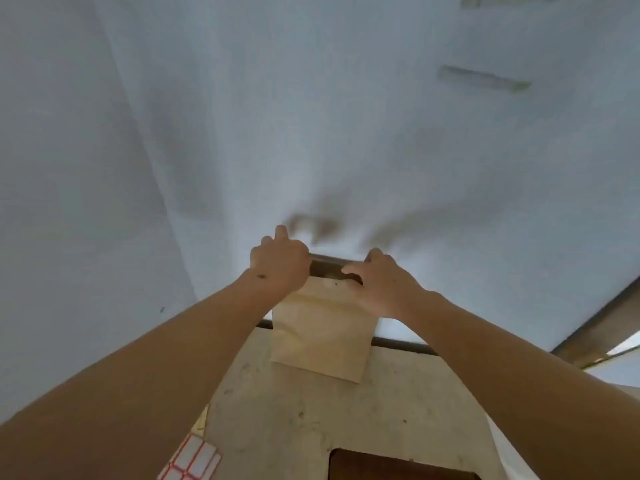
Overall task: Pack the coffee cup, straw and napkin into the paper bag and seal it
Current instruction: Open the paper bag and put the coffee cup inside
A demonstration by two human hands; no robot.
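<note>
Both hands, left hand (280,263) and right hand (384,284), grip the top edge of the paper bag (320,336) standing on the tabletop (294,427), its mouth apparently not yet sealed, contents hidden.

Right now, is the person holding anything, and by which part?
Yes: both hands hold the paper bag at its top edge, left hand at the left corner, right hand at the right.

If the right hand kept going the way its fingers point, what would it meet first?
The right hand points across the paper bag's top toward the left hand; likely that hand comes first, though depth is unclear.
</note>
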